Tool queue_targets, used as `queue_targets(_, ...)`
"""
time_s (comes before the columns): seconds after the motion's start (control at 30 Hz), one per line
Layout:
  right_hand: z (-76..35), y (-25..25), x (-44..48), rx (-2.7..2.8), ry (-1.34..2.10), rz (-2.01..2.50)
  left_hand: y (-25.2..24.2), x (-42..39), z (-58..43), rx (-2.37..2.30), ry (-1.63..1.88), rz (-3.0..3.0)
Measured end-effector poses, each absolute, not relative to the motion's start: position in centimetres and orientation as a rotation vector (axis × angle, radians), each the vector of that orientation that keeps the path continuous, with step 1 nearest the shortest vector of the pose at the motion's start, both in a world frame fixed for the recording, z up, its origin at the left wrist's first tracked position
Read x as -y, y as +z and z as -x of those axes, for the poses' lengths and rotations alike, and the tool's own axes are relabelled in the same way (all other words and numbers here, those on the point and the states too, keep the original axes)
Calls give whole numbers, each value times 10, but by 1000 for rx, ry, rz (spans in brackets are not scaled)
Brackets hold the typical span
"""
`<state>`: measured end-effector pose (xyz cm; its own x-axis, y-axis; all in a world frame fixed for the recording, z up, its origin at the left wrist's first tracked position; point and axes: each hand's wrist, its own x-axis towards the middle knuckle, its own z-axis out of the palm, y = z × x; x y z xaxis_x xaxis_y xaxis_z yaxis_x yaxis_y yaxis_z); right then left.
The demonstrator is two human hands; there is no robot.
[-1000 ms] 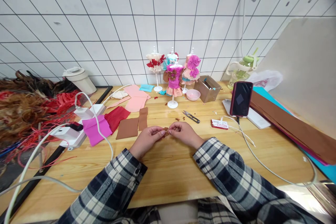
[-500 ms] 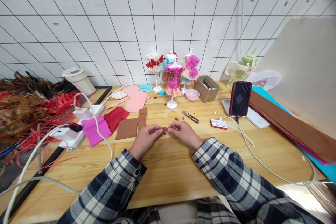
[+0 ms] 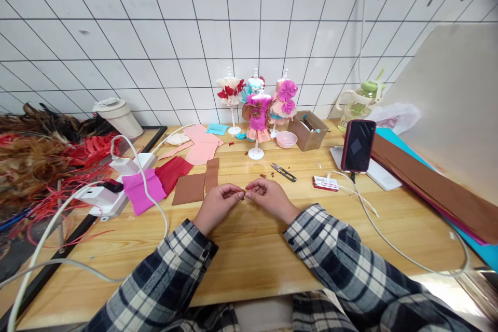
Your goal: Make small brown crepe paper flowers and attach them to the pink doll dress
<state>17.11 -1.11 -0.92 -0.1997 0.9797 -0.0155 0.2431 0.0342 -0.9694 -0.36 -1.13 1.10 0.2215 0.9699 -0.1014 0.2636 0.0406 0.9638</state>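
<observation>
My left hand [image 3: 221, 206] and my right hand [image 3: 272, 199] meet above the middle of the table, each closed in a pinch, fingertips almost touching. Between them is a small piece of brown crepe paper [image 3: 244, 197], mostly hidden by the fingers. Just left of my left hand lie a brown paper square [image 3: 189, 189] and a narrower brown strip [image 3: 212, 174]. Thread snips [image 3: 284, 172] rest beyond my right hand, near some brown scraps [image 3: 263, 176]. Straight ahead stands a small dress form [image 3: 257, 122] in a magenta top with brown trim and a peach skirt.
Other dressed forms [image 3: 230, 93] stand behind, beside a pink bowl [image 3: 286, 139] and cardboard box [image 3: 309, 132]. Right are a propped phone [image 3: 358, 145] and long brown sheets [image 3: 431, 184]. Left are magenta paper [image 3: 142, 192], a power strip [image 3: 112, 207] and a loose white cable [image 3: 146, 187].
My fingertips have drawn closer together, so less of the brown piece shows between them. The view has shifted slightly; the things on the table stay in place.
</observation>
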Motion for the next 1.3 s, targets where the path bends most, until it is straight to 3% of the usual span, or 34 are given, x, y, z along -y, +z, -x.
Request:
queue_targets(0.47,-167,-14,11,1530,1302,1217,2,13,0,-1024,932,-874)
queue_targets(1.03,-167,-11,9,1522,1177,1250,5,14,3,-925,912,-848)
queue_targets(1.3,-163,-15,12,1532,1193,1258,4,14,-2,-1085,920,-1057)
